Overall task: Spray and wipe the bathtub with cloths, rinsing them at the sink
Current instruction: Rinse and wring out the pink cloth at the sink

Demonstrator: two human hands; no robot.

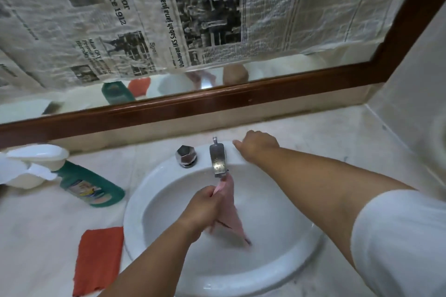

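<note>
The round white sink point(135, 212) is glossy smooth ceramic, the silver tap point(218, 159) is shiny metal, the pink cloth point(230, 214) and the orange-red cloth point(100, 258) are matt fabric, the green spray bottle point(94, 185) is smooth plastic, and the brown mirror frame point(169, 108) is polished wood.

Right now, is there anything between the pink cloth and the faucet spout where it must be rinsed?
Nothing visible. The left hand holds the pink cloth over the sink, its top corner right under the faucet spout. The right hand rests to the right of the spout, out of the way.
</note>
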